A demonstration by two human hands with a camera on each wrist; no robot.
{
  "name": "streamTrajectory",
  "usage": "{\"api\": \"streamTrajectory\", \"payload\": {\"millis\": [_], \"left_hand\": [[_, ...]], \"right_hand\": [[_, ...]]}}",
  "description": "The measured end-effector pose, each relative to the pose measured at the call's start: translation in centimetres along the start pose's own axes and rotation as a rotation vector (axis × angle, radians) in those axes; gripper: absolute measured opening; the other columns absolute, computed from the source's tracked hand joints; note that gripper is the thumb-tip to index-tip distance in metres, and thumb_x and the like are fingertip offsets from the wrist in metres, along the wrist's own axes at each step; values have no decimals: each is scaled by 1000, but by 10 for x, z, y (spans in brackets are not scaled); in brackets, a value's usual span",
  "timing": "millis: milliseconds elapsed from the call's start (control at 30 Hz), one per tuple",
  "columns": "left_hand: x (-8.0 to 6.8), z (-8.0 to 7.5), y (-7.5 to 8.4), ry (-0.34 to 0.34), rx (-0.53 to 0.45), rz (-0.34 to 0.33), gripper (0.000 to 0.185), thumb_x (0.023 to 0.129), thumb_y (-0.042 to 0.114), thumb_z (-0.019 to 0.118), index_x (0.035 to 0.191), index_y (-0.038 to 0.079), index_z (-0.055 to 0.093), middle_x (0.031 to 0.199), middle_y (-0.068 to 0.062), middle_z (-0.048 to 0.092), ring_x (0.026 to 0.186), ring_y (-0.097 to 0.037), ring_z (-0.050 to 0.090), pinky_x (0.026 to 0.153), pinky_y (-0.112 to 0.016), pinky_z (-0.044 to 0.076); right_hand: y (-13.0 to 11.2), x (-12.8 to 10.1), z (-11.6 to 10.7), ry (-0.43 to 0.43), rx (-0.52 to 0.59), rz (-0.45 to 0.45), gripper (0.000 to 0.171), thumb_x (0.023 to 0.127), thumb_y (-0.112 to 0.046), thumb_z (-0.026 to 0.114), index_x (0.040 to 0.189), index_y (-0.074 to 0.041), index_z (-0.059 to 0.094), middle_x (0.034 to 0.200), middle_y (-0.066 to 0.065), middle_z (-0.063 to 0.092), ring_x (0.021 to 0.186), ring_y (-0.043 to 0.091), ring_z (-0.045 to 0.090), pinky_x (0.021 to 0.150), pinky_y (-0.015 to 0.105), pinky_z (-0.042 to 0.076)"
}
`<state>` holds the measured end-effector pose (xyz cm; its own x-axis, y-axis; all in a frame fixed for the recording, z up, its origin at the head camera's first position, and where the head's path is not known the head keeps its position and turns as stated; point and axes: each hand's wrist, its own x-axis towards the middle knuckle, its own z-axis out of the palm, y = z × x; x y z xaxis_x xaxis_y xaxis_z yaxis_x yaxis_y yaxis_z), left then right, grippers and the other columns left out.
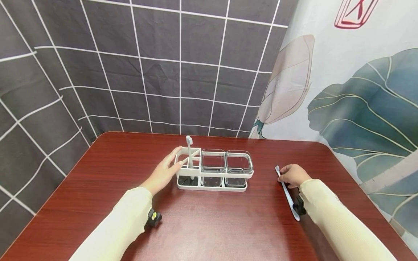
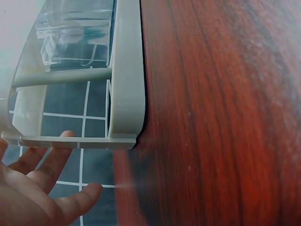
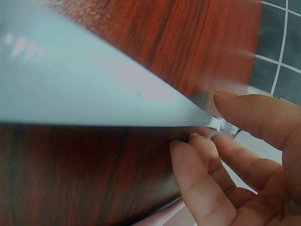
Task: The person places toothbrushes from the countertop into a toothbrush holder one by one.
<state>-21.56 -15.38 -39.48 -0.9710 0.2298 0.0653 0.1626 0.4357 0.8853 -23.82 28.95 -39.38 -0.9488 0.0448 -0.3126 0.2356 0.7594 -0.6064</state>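
A white two-tier rack (image 1: 215, 189) stands on the table with two clear square cups (image 1: 213, 162) in it. An upright white toothbrush (image 1: 189, 154) leans in its left compartment. My left hand (image 1: 163, 174) is at the rack's left end, thumb apart from the other fingers. In the left wrist view, fingertips (image 2: 66, 136) meet the end rail. A second toothbrush (image 1: 289, 198), pale blue-white, lies slantwise right of the rack. My right hand (image 1: 295, 175) is at its neck near the bristles. In the right wrist view, thumb and fingers stand on either side of the neck, with small gaps showing.
The reddish-brown wooden table (image 1: 209, 224) has rounded far corners. A dark grey cloth (image 1: 156, 72) with white grid lines hangs behind and to the left. At the right hangs a white curtain (image 1: 326, 69) with leaf prints.
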Motion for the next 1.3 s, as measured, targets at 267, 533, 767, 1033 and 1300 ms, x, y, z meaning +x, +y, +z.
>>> {"api": "streamTrajectory", "payload": {"millis": [267,533,767,1033,1300], "left_hand": [[-1,-1,1,4,6,1,60,100,29,50,153,14,27,158,-9,26,145,-30,21,116,-55,16],[-2,0,2,8,4,-2,60,100,29,50,153,15,27,158,-10,27,145,-30,21,116,-55,16],[-2,1,1,4,9,-5,59,100,28,49,153,15,27,158,-10,26,146,-30,21,116,-55,16],[-2,1,1,1,3,-8,59,100,29,49,153,16,27,158,-9,26,146,-29,21,116,-55,16],[-1,1,-1,9,1,-4,60,100,28,50,153,15,27,158,-9,27,145,-29,22,116,-54,16]], "right_hand": [[-1,3,2,14,4,-3,32,81,0,68,106,15,58,91,22,65,79,24,64,67,42,59],[-1,3,6,41,-28,-26,27,77,1,68,101,12,60,90,21,63,74,24,63,60,38,59],[-1,2,7,30,-6,-23,26,77,3,65,102,11,61,92,20,63,83,27,64,62,41,59],[-3,2,6,56,-25,-36,24,77,2,64,99,10,62,89,19,63,76,24,61,59,39,58],[-4,2,5,81,2,-54,27,79,1,62,104,11,60,87,17,63,73,21,60,61,42,58]]}}
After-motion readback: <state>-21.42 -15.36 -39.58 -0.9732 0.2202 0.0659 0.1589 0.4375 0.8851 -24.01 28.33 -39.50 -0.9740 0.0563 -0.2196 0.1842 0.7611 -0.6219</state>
